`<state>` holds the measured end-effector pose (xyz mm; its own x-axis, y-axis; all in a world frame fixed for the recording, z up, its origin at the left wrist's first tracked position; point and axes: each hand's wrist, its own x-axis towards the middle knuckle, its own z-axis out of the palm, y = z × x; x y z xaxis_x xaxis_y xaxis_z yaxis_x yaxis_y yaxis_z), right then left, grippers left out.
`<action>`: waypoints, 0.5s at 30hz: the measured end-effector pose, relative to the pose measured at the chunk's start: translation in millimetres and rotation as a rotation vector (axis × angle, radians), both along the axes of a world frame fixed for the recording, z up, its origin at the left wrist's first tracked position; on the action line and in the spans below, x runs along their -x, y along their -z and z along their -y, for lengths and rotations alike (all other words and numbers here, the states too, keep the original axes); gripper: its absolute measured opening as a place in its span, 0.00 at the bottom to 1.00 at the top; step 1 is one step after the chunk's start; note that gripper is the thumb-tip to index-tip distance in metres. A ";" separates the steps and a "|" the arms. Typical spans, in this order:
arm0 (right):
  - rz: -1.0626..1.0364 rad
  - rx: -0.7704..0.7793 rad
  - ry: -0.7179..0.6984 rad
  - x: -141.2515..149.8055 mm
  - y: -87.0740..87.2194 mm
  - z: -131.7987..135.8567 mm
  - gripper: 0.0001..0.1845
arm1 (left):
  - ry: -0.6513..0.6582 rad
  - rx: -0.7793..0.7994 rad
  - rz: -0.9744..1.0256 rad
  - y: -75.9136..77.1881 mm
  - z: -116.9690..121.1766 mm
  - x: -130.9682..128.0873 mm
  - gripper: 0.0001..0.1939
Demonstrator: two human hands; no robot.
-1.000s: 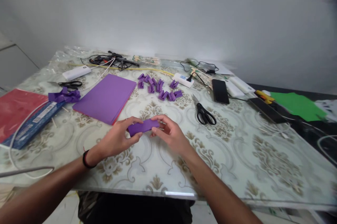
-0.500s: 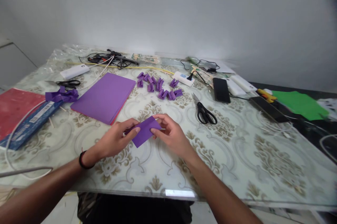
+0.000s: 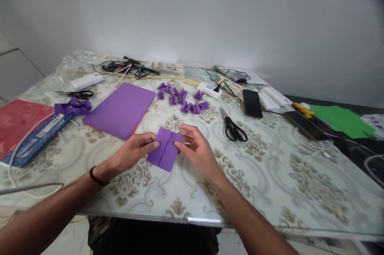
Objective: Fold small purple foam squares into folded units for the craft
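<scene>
Between my two hands is a folded piece of purple paper point(image 3: 168, 155), its two flaps meeting at a slit down the middle. My left hand point(image 3: 136, 149) pinches its left edge with the thumb on top. On the right edge, the thumb of my right hand point(image 3: 195, 147) presses the paper from above, fingers curled behind it. A stack of purple paper sheets point(image 3: 121, 107), with red showing beneath, lies beyond my left hand. Several small folded purple paper pieces point(image 3: 183, 99) are grouped farther back.
Black-handled scissors point(image 3: 232, 127) lie right of my hands, near a dark phone point(image 3: 252, 103). A white power strip point(image 3: 209, 90) sits behind. Red packs point(image 3: 24, 123) and purple scraps point(image 3: 73, 106) are at the left, green sheets point(image 3: 342, 119) at the far right.
The purple paper has turned and spread into a wider square, now showing the slit between its two flaps. Both hands still hold it in about the same place.
</scene>
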<state>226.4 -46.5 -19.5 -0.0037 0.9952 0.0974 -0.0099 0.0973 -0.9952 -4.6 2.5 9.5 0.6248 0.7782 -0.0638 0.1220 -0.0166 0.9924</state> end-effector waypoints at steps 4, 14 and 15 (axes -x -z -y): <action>0.053 -0.039 -0.029 -0.9 1.5 -0.5 0.16 | -0.007 0.101 0.106 4.7 -0.6 -0.9 0.19; 0.148 0.032 -0.157 -1.9 -0.2 -0.7 0.26 | -0.039 0.060 0.166 10.3 -3.1 2.3 0.31; 0.156 0.039 -0.166 -1.7 -0.3 -1.0 0.27 | -0.025 0.043 0.146 10.8 -3.1 2.5 0.30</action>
<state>228.2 -45.5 -19.2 -0.1801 0.9826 0.0447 0.1314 0.0691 -0.9889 -7.1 5.6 -1.3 0.6105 0.7920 -0.0076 -0.0239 0.0280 0.9993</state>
